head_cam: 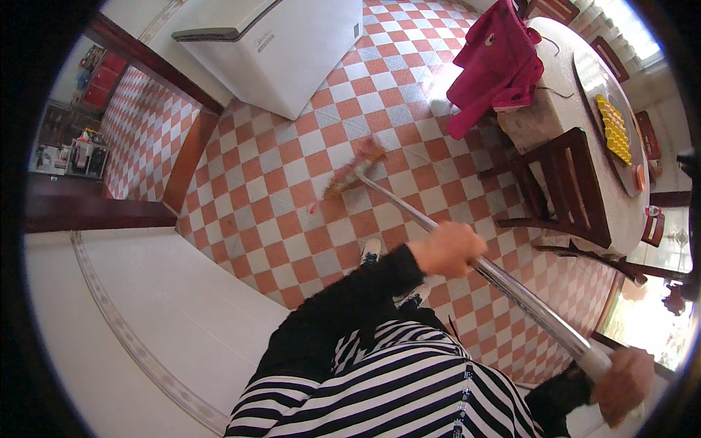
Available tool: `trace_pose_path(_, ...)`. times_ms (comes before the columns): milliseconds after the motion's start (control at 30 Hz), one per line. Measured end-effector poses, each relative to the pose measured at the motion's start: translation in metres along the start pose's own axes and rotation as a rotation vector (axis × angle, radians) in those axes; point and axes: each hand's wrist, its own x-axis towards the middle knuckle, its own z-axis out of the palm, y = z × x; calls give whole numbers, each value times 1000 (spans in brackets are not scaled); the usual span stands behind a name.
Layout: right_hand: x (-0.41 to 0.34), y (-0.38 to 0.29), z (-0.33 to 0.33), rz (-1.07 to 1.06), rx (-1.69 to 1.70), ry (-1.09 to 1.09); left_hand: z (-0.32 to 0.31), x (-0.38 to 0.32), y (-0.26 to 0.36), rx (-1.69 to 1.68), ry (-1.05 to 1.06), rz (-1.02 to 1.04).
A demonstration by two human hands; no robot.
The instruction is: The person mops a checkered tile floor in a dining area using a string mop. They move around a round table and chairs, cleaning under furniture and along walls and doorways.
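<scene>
My left hand [449,250] grips the middle of a shiny metal pole [523,293]. My right hand [624,386] is closed around its pale upper end, low at the right. The pole slants down and away to a long mop head [355,171], reddish and greenish, blurred against the checkered tile floor [282,216]. Whether it is a mop or a broom head is hard to tell from the blur. Just beyond its near left end a small red thing [312,208] shows on the tiles. My shoes [371,252] stand close behind the head.
A white chest freezer [306,60] stands ahead. To its left is a doorway with a brown threshold [191,156]. On the right, a dark wooden chair [569,191] adjoins a cloth-covered round table [553,123] with a yellow egg tray [613,131]. A magenta garment [495,65] hangs there.
</scene>
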Motion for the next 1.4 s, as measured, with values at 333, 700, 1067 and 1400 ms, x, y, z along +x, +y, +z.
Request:
trace_pose_path(333, -46, 286, 62, 584, -135, 31, -63, -191, -260, 127, 132, -529)
trace_pose_path(700, -110, 280, 98, 740, -26, -155, 77, -279, -294, 194, 33, -443)
trace_pose_path(1067, -180, 99, 41, 825, -183, -144, 221, -158, -178, -38, 44, -199)
trace_pose_path(1400, -209, -69, 22, 877, -332, 103, 342, -14, -44, -28, -283, -143)
